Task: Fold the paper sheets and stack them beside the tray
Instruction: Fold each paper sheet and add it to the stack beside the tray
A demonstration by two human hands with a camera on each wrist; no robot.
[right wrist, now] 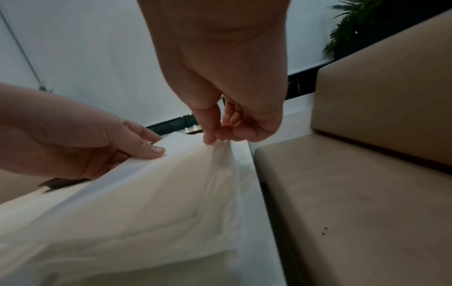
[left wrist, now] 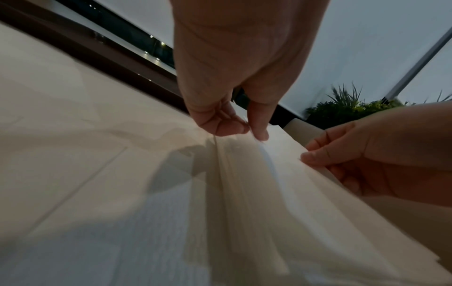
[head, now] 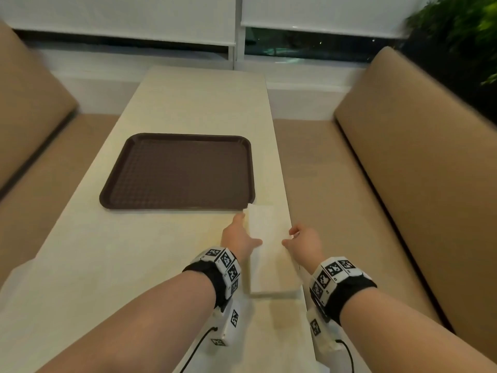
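Note:
A white paper [head: 271,254], folded into a long narrow rectangle, sits near the table's right edge, its far end just past the near right corner of the brown tray [head: 188,135]. My left hand [head: 248,230] holds its left edge, thumb on top and fingers beneath. In the left wrist view the left hand [left wrist: 249,131] pinches that edge, and several layers of paper [left wrist: 281,193] show. My right hand [head: 289,236] pinches the right edge. In the right wrist view the right hand [right wrist: 214,140] lifts the paper [right wrist: 146,193] slightly into a ridge.
The pale table [head: 150,254] stretches left of the paper and beyond the tray. Tan padded benches [head: 403,184] flank it on both sides. The table's right edge [head: 290,219] runs right beside the paper. A green plant [head: 462,30] stands at the far right by the window.

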